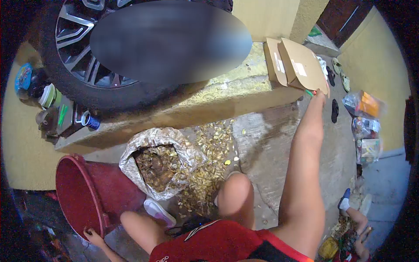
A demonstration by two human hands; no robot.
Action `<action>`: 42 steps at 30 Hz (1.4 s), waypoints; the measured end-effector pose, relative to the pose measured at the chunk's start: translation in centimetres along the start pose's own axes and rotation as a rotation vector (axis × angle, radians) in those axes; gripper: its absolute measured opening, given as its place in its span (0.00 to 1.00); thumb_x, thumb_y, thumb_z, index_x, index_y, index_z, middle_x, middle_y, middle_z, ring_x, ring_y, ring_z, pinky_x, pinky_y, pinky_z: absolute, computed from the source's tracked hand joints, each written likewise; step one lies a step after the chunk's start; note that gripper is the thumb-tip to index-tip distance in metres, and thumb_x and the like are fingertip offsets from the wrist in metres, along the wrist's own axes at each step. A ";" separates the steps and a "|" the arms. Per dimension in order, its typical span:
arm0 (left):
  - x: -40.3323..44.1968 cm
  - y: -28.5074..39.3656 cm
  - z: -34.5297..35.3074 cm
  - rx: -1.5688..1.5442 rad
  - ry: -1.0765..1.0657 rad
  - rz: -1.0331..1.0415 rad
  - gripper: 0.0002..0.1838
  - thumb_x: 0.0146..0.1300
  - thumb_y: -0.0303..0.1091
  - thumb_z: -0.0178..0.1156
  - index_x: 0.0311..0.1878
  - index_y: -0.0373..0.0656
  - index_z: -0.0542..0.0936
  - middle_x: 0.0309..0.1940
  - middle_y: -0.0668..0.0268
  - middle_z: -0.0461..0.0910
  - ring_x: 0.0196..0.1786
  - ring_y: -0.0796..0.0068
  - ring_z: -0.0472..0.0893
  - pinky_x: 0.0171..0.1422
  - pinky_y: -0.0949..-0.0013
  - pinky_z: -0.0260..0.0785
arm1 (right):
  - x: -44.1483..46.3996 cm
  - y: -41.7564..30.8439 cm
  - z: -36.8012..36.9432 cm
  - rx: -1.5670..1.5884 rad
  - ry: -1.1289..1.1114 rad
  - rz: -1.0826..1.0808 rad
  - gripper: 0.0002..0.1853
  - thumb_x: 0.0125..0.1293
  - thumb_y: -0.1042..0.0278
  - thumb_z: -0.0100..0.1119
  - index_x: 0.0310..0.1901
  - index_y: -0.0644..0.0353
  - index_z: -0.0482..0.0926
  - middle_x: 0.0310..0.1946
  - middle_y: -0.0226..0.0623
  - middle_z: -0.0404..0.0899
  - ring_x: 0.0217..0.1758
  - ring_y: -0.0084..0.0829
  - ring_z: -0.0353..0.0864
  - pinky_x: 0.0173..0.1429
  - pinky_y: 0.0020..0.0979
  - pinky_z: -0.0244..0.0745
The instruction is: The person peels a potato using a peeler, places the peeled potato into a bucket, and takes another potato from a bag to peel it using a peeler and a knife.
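Observation:
My right hand (321, 97) reaches far forward with its fingers closed around a small green-and-red item (310, 93); its kind cannot be made out. That hand is at the lower edge of a brown cardboard piece (307, 65) with white labels, on the concrete ledge. At lower left, my left hand (93, 236) is closed on the rim of a large red bucket (115, 183), which lies tipped on its side. Between my legs and the ledge, a white sack (131, 161) stands open, holding brown and yellowish peelings. More peelings (214, 144) are scattered on the ground beside it.
A car wheel (94, 94) rests against the concrete ledge (209, 102). A blue cup (91, 120) and several containers stand at left. Sandals (335, 111) and plastic-wrapped packs (366, 126) lie at right. Another person's foot and arm (360, 222) show at lower right.

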State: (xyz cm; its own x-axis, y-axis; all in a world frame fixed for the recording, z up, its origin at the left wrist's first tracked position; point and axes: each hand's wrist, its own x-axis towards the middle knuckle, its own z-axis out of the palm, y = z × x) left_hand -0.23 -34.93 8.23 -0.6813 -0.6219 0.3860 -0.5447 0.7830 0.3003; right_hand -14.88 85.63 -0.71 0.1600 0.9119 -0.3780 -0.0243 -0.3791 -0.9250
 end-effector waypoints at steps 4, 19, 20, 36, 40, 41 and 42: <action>0.9 -1.7 0.7 -0.011 0.012 0.051 0.19 0.60 0.39 0.49 0.52 0.41 0.72 0.47 0.55 0.75 0.47 0.56 0.73 0.51 0.62 0.63 | -3.6 -3.0 -3.3 0.065 0.134 0.029 0.23 0.56 0.58 0.61 0.40 0.72 0.70 0.25 0.35 0.78 0.24 0.28 0.78 0.28 0.28 0.72; 1.0 -2.6 0.9 0.113 0.020 0.089 0.19 0.60 0.37 0.49 0.54 0.41 0.71 0.48 0.55 0.74 0.48 0.59 0.73 0.52 0.63 0.63 | 2.8 1.0 -1.9 -0.134 -0.131 -0.139 0.21 0.48 0.71 0.68 0.42 0.72 0.73 0.42 0.43 0.77 0.34 0.31 0.79 0.33 0.29 0.78; 1.3 -3.4 1.1 0.125 0.020 0.126 0.19 0.60 0.36 0.49 0.54 0.41 0.71 0.47 0.55 0.74 0.47 0.60 0.73 0.51 0.63 0.63 | 1.9 1.3 -1.5 -0.078 -0.136 -0.152 0.21 0.48 0.70 0.68 0.43 0.72 0.73 0.42 0.42 0.77 0.34 0.31 0.80 0.34 0.28 0.78; 0.3 -0.2 -0.1 -0.014 -0.019 0.001 0.19 0.61 0.36 0.49 0.54 0.38 0.71 0.43 0.56 0.75 0.44 0.62 0.73 0.50 0.65 0.63 | -4.1 0.5 0.2 -0.096 -0.096 -0.104 0.19 0.43 0.69 0.70 0.37 0.68 0.77 0.37 0.40 0.79 0.31 0.30 0.80 0.36 0.29 0.77; 0.7 -1.3 0.7 -0.020 0.043 0.083 0.20 0.61 0.36 0.49 0.54 0.36 0.70 0.43 0.56 0.75 0.44 0.61 0.74 0.51 0.65 0.64 | 0.0 1.6 1.1 -0.216 -0.112 -0.151 0.22 0.43 0.65 0.71 0.38 0.69 0.77 0.38 0.39 0.79 0.35 0.29 0.79 0.41 0.29 0.76; 0.7 -1.6 0.9 0.006 0.080 0.124 0.20 0.61 0.36 0.49 0.54 0.36 0.70 0.43 0.56 0.75 0.44 0.62 0.74 0.51 0.65 0.64 | 0.0 1.6 1.0 -0.193 -0.105 -0.125 0.22 0.44 0.64 0.71 0.39 0.69 0.78 0.39 0.39 0.79 0.37 0.28 0.79 0.42 0.29 0.75; 0.9 -2.1 1.2 0.024 0.089 0.115 0.20 0.61 0.35 0.50 0.54 0.36 0.70 0.42 0.56 0.75 0.44 0.63 0.74 0.51 0.66 0.64 | -0.5 1.5 0.9 -0.169 -0.098 -0.099 0.23 0.44 0.62 0.70 0.39 0.70 0.78 0.40 0.38 0.79 0.38 0.28 0.79 0.42 0.29 0.75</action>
State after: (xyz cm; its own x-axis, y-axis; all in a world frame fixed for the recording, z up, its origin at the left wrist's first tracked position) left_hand -0.24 -37.15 6.91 -0.6945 -0.5243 0.4927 -0.4776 0.8481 0.2292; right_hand -15.86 84.75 -1.91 0.0563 0.9537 -0.2953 0.1541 -0.3005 -0.9412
